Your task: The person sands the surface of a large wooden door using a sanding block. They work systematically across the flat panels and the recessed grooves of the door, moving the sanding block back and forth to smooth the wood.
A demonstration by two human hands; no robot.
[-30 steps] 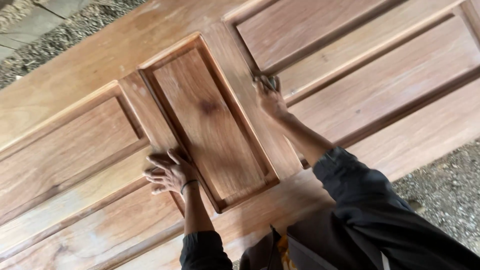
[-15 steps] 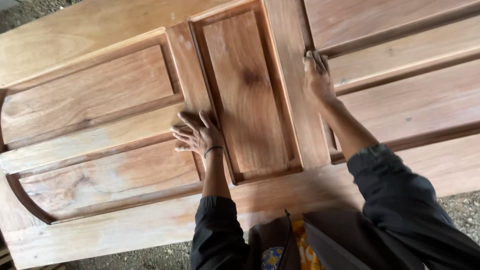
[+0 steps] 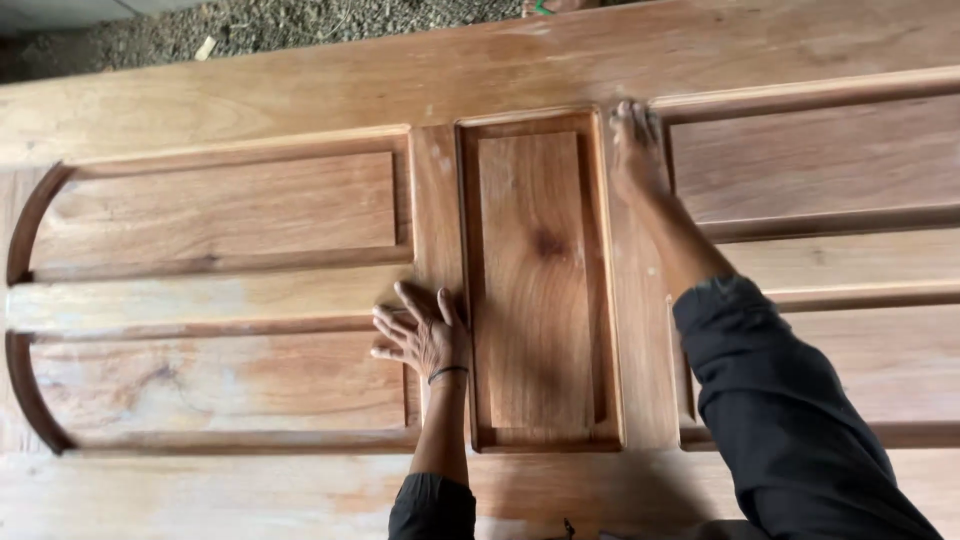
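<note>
Fingers of the left hand (image 3: 425,335) lay spread and flat, palm down, gripping nothing, on the upright strip of the wooden door (image 3: 300,80) just left of the centre panel (image 3: 535,280). Fingers of the right hand (image 3: 637,150) lay extended and close together, pressed flat on the strip along the panel's right edge, near its far corner; whether anything lay beneath them could not be told. The door lay flat and filled nearly the whole view, its long axis running left to right. The centre panel, a raised rectangle with a dark knot near its middle, ran the other way, its long axis directed away from the person. It lay between the two hands: just right of the left fingers, just left of the right ones. The left hand rested about level with the panel's middle, touching its moulded border; the right hand reached further, with the dark sleeve (image 3: 780,400) crossing the near rail. Two arched panels (image 3: 220,210) lay to the left, beyond the left hand, and long panels (image 3: 820,160) to the right. Gravel ground (image 3: 300,25) showed past the far edge of the door.
</note>
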